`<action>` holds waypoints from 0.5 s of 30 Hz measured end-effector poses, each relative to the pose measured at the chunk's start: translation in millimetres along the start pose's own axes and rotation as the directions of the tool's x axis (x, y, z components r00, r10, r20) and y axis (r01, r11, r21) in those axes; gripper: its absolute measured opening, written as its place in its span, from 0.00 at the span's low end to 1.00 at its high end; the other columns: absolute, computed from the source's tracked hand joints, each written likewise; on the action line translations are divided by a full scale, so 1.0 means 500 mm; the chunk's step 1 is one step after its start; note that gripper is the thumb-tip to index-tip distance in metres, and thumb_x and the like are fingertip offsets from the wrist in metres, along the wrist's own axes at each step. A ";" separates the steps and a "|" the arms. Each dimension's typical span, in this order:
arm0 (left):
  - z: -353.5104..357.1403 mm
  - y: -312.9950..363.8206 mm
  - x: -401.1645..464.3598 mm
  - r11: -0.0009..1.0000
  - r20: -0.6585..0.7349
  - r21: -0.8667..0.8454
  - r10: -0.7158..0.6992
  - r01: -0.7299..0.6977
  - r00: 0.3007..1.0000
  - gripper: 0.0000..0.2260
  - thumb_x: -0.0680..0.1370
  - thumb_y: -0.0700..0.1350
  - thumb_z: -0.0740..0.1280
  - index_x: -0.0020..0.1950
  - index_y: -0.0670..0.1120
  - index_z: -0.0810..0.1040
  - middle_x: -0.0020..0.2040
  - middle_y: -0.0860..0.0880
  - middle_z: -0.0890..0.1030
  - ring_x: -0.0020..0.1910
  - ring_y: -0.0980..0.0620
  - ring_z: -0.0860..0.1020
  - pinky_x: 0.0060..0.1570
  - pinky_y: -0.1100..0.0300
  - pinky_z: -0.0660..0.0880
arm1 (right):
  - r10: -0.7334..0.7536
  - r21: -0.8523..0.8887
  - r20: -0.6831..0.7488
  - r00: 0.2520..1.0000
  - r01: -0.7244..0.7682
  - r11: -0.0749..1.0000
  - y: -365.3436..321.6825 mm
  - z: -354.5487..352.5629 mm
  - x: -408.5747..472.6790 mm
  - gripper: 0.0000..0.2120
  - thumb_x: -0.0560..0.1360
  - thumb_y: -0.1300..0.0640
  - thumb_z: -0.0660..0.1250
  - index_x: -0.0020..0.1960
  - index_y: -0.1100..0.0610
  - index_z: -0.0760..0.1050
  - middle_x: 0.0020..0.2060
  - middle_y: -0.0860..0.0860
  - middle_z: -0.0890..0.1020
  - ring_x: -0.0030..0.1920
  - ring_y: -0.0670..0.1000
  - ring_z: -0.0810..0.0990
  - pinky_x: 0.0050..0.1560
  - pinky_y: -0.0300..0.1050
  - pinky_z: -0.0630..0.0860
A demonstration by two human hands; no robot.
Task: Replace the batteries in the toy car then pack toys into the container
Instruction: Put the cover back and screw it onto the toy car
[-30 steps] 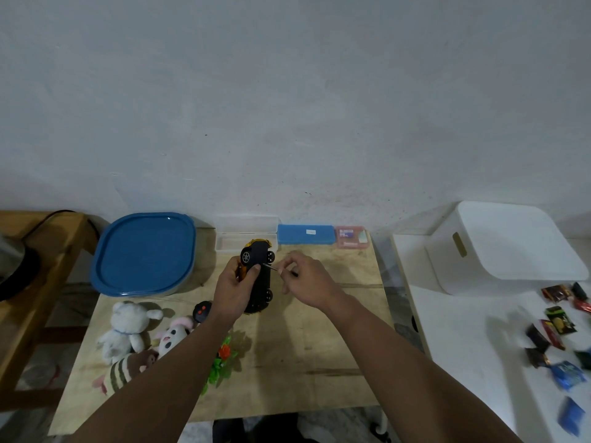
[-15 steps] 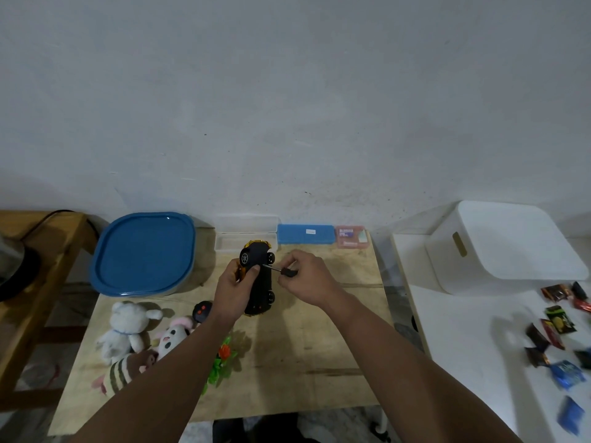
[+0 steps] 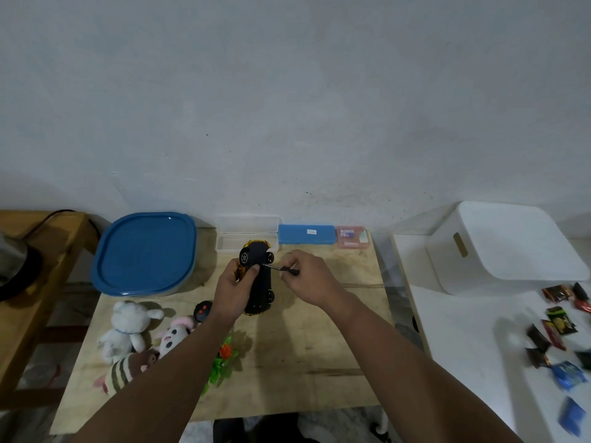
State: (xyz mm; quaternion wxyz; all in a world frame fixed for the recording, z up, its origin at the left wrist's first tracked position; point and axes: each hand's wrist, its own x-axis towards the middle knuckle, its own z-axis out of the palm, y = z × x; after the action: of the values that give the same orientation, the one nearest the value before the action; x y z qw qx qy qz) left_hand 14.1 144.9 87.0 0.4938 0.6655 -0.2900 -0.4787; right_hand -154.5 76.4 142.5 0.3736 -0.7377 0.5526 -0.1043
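Over a wooden table (image 3: pixel 319 346) against a pale wall (image 3: pixel 287 107), the left hand (image 3: pixel 233 289) gripped the upturned car (image 3: pixel 259 282); the right hand (image 3: pixel 307 279) pinched a screwdriver (image 3: pixel 283 269) against its underside.

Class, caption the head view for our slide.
Left hand holds upturned toy car; right hand works small screwdriver at its underside.

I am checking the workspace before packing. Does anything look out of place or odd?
Nothing looks damaged or spilled. The toy car is belly-up in the left hand while the right hand works a small screwdriver on it. The plush toys lie toppled together.
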 end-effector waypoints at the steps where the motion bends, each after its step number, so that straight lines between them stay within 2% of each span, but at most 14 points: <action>1: -0.003 0.001 -0.001 1.000 0.001 -0.002 -0.001 0.001 1.000 0.06 0.84 0.48 0.68 0.60 0.49 0.79 0.53 0.47 0.85 0.53 0.49 0.83 0.47 0.58 0.78 | -0.004 -0.013 0.002 1.000 0.004 1.000 -0.003 -0.001 -0.001 0.07 0.77 0.49 0.70 0.48 0.52 0.80 0.46 0.48 0.83 0.46 0.49 0.81 0.50 0.49 0.79; 4: -0.006 0.000 -0.002 1.000 0.010 0.002 0.003 -0.003 1.000 0.06 0.84 0.48 0.67 0.60 0.50 0.79 0.54 0.46 0.85 0.53 0.49 0.83 0.47 0.58 0.77 | -0.021 -0.054 0.001 1.000 0.021 0.998 -0.006 -0.004 -0.002 0.10 0.79 0.47 0.68 0.50 0.53 0.83 0.46 0.49 0.84 0.47 0.49 0.81 0.51 0.48 0.79; 8: -0.004 0.002 -0.005 1.000 0.013 0.008 -0.001 0.001 1.000 0.07 0.84 0.47 0.67 0.60 0.48 0.79 0.54 0.46 0.84 0.52 0.50 0.83 0.45 0.60 0.77 | 0.028 -0.020 -0.020 0.999 -0.029 0.999 -0.006 -0.006 -0.002 0.07 0.75 0.51 0.72 0.49 0.52 0.78 0.42 0.47 0.83 0.41 0.47 0.81 0.43 0.43 0.78; 12: -0.006 0.002 -0.009 1.000 0.003 0.020 -0.010 0.010 1.000 0.07 0.85 0.47 0.66 0.61 0.47 0.78 0.52 0.48 0.84 0.48 0.55 0.83 0.39 0.67 0.75 | -0.003 -0.077 -0.007 1.000 0.003 0.997 -0.016 -0.006 -0.002 0.10 0.78 0.47 0.67 0.47 0.52 0.83 0.42 0.48 0.84 0.44 0.49 0.81 0.49 0.51 0.80; 15: -0.003 -0.001 -0.010 0.999 0.015 0.032 -0.004 0.004 1.000 0.07 0.84 0.47 0.67 0.61 0.47 0.78 0.53 0.48 0.84 0.50 0.54 0.83 0.40 0.65 0.76 | -0.006 -0.088 -0.008 1.000 0.005 0.996 -0.019 -0.009 -0.007 0.09 0.78 0.48 0.67 0.52 0.52 0.83 0.45 0.48 0.85 0.45 0.48 0.81 0.46 0.44 0.78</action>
State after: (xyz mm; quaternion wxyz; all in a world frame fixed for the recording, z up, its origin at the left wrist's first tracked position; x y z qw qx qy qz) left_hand 13.9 149.9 88.2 0.4798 0.6704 -0.3001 -0.4798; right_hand -151.2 78.9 152.8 0.3384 -0.7545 0.5560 -0.0840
